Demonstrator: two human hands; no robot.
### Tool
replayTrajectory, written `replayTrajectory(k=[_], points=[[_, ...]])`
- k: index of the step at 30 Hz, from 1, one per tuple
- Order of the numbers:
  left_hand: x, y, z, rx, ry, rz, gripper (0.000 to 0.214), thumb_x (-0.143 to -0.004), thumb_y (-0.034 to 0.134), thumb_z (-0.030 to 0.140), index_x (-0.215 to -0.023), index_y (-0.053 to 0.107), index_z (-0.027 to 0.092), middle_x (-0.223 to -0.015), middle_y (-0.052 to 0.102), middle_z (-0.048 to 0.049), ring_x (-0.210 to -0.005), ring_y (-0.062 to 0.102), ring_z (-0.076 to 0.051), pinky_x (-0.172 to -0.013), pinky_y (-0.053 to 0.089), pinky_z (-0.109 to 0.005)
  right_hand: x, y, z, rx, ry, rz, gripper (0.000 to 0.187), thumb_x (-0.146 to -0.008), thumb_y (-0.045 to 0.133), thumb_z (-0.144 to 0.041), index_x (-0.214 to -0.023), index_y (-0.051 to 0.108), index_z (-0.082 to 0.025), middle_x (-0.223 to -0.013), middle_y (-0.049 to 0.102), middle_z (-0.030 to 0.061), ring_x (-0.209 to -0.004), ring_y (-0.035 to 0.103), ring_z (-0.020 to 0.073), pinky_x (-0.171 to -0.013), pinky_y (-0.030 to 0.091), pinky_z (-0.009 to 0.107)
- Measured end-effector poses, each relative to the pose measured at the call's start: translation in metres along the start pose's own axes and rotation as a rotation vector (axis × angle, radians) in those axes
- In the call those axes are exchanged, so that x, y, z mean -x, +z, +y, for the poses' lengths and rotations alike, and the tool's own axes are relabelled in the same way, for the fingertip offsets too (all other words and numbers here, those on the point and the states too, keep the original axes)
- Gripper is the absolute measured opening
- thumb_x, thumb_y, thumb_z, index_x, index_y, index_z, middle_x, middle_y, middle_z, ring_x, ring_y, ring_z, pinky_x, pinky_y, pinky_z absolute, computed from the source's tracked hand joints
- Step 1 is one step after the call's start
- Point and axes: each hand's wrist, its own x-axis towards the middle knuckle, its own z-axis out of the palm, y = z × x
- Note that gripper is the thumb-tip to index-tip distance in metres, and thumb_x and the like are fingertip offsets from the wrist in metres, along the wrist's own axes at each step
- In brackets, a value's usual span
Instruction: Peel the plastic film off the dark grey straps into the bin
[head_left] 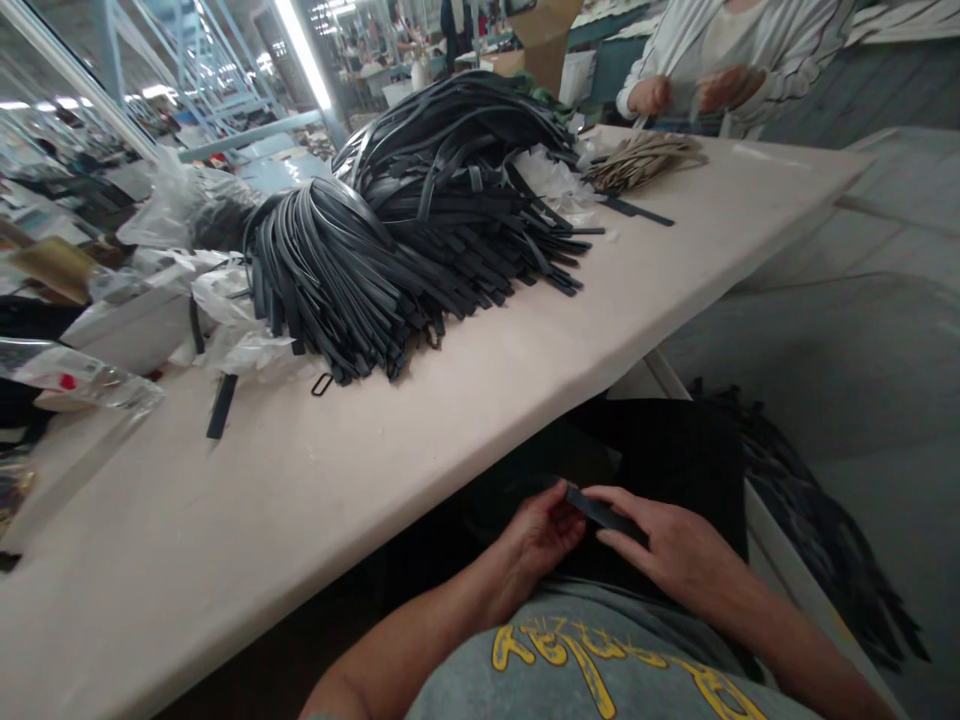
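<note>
Left hand (541, 532) seemingly below table edge (450, 483)

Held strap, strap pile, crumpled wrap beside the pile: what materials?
Held strap: dark, matte, perhaps leather or synthetic; little surface detail shows.
Strap pile: probably leather or imitation, smooth, soft sheen along the bends.
Crumpled wrap: likely thin plastic film; whitish, translucent, creased.
</note>
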Motion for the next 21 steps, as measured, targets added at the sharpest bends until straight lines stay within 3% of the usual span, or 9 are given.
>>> replayTrajectory(k=[3,6,11,16,19,21], points=[[-0.001,-0.002,0.008,0.018,-0.001,0.012,0.014,-0.088,0.065,0.024,-0.081,0.065,0.012,-0.072,0.071,-0.0038,-0.058,0.065,-0.011,-0.056,0.052,-0.02,0.026,-0.025,0.006,-0.077,-0.145,0.037,0.036,-0.085,0.065,-0.032,-0.121,0.063,-0.032,-0.11,0.072,0.0009,-0.097,0.07,0.0251,-0.081,0.058,0.034],[0.003,0.001,0.008,0.015,-0.02,0.007,0.014,-0.089,0.064,0.023,-0.081,0.065,0.012,-0.073,0.072,-0.0042,-0.058,0.066,-0.011,-0.056,0.052,-0.02,0.041,-0.04,0.007,-0.142,-0.256,0.096,0.026,-0.091,0.058,-0.024,-0.116,0.064,-0.032,-0.1,0.072,-0.0009,-0.088,0.071,0.0188,-0.075,0.058,0.026],[0.015,0.011,0.002,-0.034,-0.09,-0.049,0.014,-0.089,0.062,0.021,-0.083,0.067,0.01,-0.071,0.071,-0.005,-0.058,0.066,-0.012,-0.056,0.051,-0.02,0.021,-0.02,0.003,-0.115,-0.314,0.223,0.019,-0.096,0.052,-0.021,-0.105,0.068,-0.026,-0.09,0.07,0.0019,-0.079,0.069,0.0171,-0.068,0.056,0.024],[0.021,0.016,-0.003,-0.069,-0.132,-0.163,0.015,-0.09,0.06,0.021,-0.082,0.067,0.01,-0.066,0.069,-0.0037,-0.057,0.066,-0.011,-0.061,0.051,-0.021,0.001,0.006,0.01,-0.035,-0.383,0.327,0.025,-0.095,0.048,-0.018,-0.108,0.068,-0.025,-0.117,0.068,0.0082,-0.106,0.065,0.0234,-0.088,0.057,0.037],[0.021,0.018,-0.004,-0.069,-0.174,-0.233,0.029,-0.094,0.05,0.031,-0.089,0.067,0.008,-0.073,0.071,-0.0086,-0.065,0.07,-0.017,-0.064,0.054,-0.026,0.009,-0.003,0.008,-0.088,-0.39,0.352,0.023,-0.098,0.047,-0.021,-0.11,0.066,-0.025,-0.104,0.073,0.0045,-0.097,0.069,0.0215,-0.086,0.058,0.035],[0.015,0.022,-0.003,-0.075,-0.19,-0.203,0.04,-0.095,0.044,0.04,-0.094,0.065,0.006,-0.081,0.073,-0.0135,-0.071,0.071,-0.021,-0.065,0.055,-0.03,0.027,-0.021,0.005,-0.139,-0.334,0.322,0.021,-0.1,0.048,-0.027,-0.105,0.068,-0.028,-0.092,0.075,0.0015,-0.085,0.071,0.0197,-0.077,0.06,0.029]])
